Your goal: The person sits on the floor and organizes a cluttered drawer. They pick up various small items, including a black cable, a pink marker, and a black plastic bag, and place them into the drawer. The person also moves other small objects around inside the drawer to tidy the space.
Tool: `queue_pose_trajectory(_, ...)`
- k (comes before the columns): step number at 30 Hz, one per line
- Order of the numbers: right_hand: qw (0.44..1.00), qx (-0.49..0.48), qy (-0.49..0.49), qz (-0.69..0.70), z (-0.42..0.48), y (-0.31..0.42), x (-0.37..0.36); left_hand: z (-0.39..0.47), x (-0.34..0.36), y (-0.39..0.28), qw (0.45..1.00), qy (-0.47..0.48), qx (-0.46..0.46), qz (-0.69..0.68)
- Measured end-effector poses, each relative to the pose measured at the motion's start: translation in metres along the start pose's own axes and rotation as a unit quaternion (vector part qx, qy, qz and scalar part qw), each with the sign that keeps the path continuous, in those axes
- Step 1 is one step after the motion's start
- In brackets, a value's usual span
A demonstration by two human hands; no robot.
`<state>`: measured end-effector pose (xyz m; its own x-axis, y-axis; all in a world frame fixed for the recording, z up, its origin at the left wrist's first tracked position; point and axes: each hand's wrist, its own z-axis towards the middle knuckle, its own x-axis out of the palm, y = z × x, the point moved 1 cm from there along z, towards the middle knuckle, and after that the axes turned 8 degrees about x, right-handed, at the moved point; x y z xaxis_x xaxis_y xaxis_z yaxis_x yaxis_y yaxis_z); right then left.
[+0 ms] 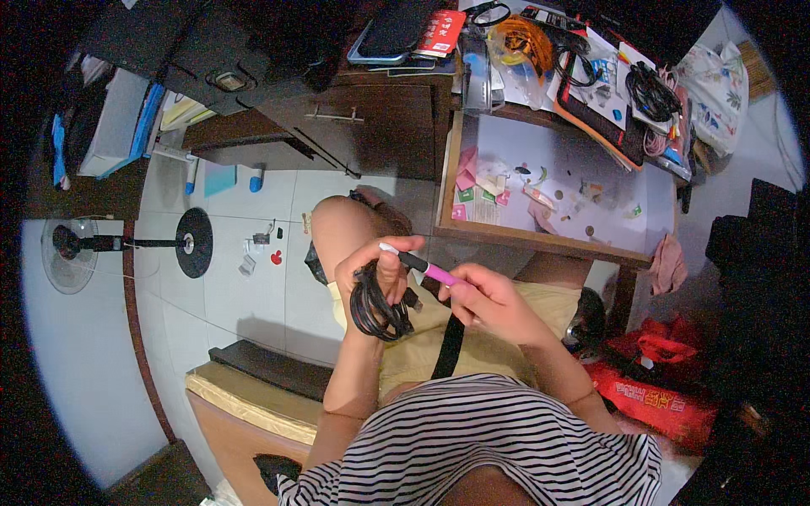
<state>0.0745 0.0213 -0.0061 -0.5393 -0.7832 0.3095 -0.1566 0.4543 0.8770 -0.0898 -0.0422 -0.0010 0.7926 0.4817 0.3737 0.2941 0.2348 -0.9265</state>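
Observation:
My left hand [355,269] has a bundled black cable [378,313] looped over its palm and thumb. A metal-ended plug [414,300] hangs at the bundle's side, near my lap. Between both hands lies a slim pen-shaped item [438,273] with a white end, a black section and a pink section. My right hand [497,303] pinches its pink end. The white end rests by the thumb and index finger of my left hand. Beyond my hands, an open drawer [550,238] holds papers, small packets, coins and other small bits.
Cables, papers and an orange coil [520,44] crowd the desktop above the drawer. A pink cloth [668,264] hangs at the drawer's right corner. Red bags [658,395] lie on my right. On the left stand a fan [120,243] and, nearer, a wooden seat or box [253,417].

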Motion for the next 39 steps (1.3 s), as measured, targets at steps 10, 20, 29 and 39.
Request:
queue_pose_trajectory(10,0.993,0.030,-0.091,0.065,0.000,0.005,-0.004,0.003,0.000,0.011,0.997,-0.048,0.044,-0.047)
queue_pose_trajectory(20,0.991,0.021,-0.027,0.129,-0.002,0.018,-0.007,0.002,-0.002,0.015,0.996,-0.046,0.010,-0.074)
queue_pose_trajectory(29,0.976,-0.030,-0.069,0.203,-0.001,0.016,0.000,0.007,-0.006,0.022,0.991,-0.045,-0.001,-0.126)
queue_pose_trajectory(39,0.988,0.022,-0.049,0.148,-0.001,0.011,-0.007,0.007,-0.003,0.021,0.995,0.002,0.007,-0.104)
